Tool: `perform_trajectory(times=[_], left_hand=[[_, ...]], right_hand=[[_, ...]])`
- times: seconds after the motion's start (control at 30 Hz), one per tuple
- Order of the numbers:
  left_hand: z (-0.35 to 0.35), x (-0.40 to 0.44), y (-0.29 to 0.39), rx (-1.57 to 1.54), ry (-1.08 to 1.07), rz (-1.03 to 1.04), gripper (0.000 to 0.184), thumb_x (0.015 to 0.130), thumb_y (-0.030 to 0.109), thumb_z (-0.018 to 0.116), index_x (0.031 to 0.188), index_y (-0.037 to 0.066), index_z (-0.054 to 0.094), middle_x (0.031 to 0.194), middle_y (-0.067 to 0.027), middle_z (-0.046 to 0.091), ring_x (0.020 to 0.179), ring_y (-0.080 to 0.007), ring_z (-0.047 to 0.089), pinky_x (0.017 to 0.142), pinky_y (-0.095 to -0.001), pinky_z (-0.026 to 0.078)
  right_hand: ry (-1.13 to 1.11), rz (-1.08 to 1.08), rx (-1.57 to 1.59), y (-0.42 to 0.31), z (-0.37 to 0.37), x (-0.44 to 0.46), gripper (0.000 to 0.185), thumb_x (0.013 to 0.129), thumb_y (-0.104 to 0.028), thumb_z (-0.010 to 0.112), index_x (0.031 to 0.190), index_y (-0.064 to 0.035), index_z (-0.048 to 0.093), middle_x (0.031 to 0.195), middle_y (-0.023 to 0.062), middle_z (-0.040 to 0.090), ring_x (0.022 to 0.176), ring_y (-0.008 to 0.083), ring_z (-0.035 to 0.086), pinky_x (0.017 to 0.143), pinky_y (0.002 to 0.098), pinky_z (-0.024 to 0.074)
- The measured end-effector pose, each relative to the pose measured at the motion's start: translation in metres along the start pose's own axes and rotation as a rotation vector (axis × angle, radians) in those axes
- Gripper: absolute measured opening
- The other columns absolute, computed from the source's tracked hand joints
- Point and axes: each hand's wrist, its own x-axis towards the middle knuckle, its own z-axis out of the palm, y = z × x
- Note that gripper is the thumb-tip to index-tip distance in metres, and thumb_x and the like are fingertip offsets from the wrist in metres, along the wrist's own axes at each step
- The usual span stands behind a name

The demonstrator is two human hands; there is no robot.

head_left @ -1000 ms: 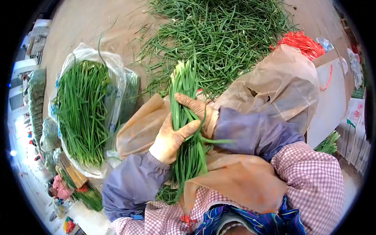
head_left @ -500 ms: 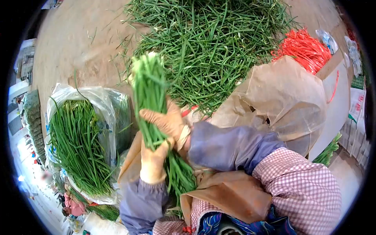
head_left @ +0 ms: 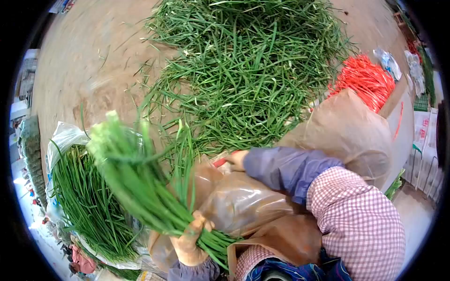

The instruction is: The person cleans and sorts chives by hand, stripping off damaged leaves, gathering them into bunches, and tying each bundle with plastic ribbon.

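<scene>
My left hand [head_left: 191, 241], in a light tan glove, is closed around the lower part of a large bunch of garlic chives [head_left: 136, 173]. The bunch leans up and to the left, its pale cut ends at the top and blurred by motion. Some loose chives [head_left: 183, 159] stand just right of it. My right hand [head_left: 238, 160] reaches forward to a small red piece [head_left: 220, 162] at the near edge of the chive pile [head_left: 253, 79]. Its fingers are blurred and partly hidden, so their grip does not show.
A clear plastic bag [head_left: 63, 136] of chives [head_left: 89, 201] stands at the left. Red plastic strips [head_left: 363, 82] lie in a heap at the right, behind brown sheeting [head_left: 347, 126]. A shiny brown plastic apron [head_left: 248, 201] covers my lap.
My right hand has let go of the bunch and moved right to the red piece. My left hand has lowered, and the bunch now tilts further left.
</scene>
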Motion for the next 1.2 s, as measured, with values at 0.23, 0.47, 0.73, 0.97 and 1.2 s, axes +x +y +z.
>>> perform_trajectory(times=[0.23, 0.47, 0.73, 0.97, 1.2], left_hand=[[-0.004, 0.008, 0.009, -0.144, -0.001, -0.004, 0.067, 0.085, 0.007, 0.066, 0.143, 0.005, 0.034, 0.093, -0.0069, 0.057, 0.077, -0.0163, 0.056, 0.081, -0.0388, 0.05], [0.0, 0.017, 0.008, -0.159, 0.142, 0.064, 0.066, 0.077, 0.005, 0.072, 0.135, 0.0, 0.042, 0.085, -0.0104, 0.063, 0.069, -0.0241, 0.062, 0.09, -0.0565, 0.051], [-0.006, 0.021, 0.01, -0.154, 0.123, 0.024, 0.024, 0.079, 0.01, 0.077, 0.095, -0.004, 0.066, 0.087, -0.0153, 0.067, 0.069, -0.0267, 0.065, 0.082, -0.0553, 0.056], [-0.03, 0.008, 0.013, 0.017, 0.052, -0.305, 0.074, 0.081, 0.018, 0.073, 0.143, 0.001, 0.038, 0.13, -0.0198, 0.054, 0.116, -0.0319, 0.054, 0.106, -0.0518, 0.038], [-0.023, 0.009, 0.017, -0.063, 0.055, -0.242, 0.05, 0.08, 0.005, 0.071, 0.124, -0.004, 0.048, 0.111, -0.0189, 0.06, 0.097, -0.0298, 0.06, 0.091, -0.0465, 0.049]], right_hand=[[0.054, 0.399, -0.292, 0.062, -0.217, 0.014, 0.071, 0.079, -0.005, 0.055, 0.147, -0.0166, 0.038, 0.14, 0.0158, 0.051, 0.127, 0.0306, 0.051, 0.107, 0.0411, 0.0416], [0.454, 0.6, -0.767, 0.102, -0.393, 0.01, 0.057, 0.084, -0.009, 0.053, 0.141, -0.0097, 0.046, 0.135, 0.0144, 0.055, 0.123, 0.0298, 0.054, 0.104, 0.0417, 0.0431], [0.652, 0.087, -0.675, -0.001, -0.328, 0.1, 0.051, 0.087, -0.01, 0.052, 0.137, -0.0077, 0.049, 0.133, 0.014, 0.056, 0.12, 0.0295, 0.056, 0.102, 0.0409, 0.0439], [0.137, -0.365, -0.542, -0.124, -0.058, 0.236, 0.045, 0.089, -0.012, 0.051, 0.134, -0.0059, 0.052, 0.131, 0.0137, 0.058, 0.117, 0.0292, 0.057, 0.101, 0.0403, 0.0447], [0.227, -0.123, -0.613, -0.05, -0.107, 0.252, 0.041, 0.091, -0.013, 0.051, 0.131, -0.0041, 0.055, 0.128, 0.0133, 0.059, 0.115, 0.029, 0.059, 0.099, 0.0397, 0.0454]])
